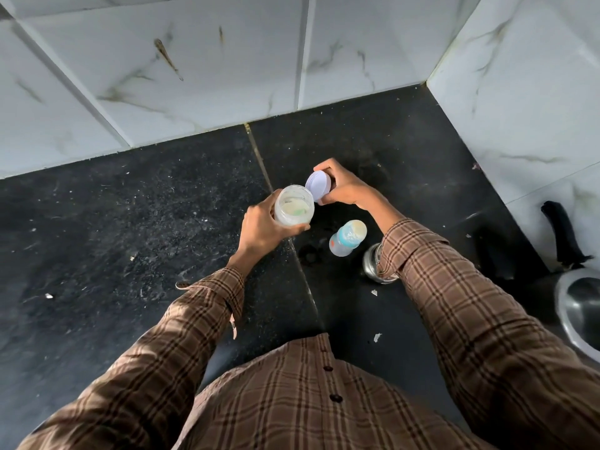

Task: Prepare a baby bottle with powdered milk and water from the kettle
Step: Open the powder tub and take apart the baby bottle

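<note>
My left hand (259, 227) grips a clear round jar (293, 206) of pale milk powder above the black counter; the jar's mouth is uncovered and a green scoop shows inside. Just right of the jar, my right hand (345, 186) holds its white lid (318, 185) tilted on edge, lifted off the jar. The baby bottle (347, 238) with a blue collar stands open on the counter below my right wrist, pale powder visible in it. The kettle (581, 306), steel with a black handle, sits at the right edge, partly cut off.
A small steel cup (373, 264) stands right of the bottle, half hidden by my right sleeve. White marble-pattern tiled walls (211, 60) close the counter at the back and right. The black counter (113, 222) carries small white crumbs.
</note>
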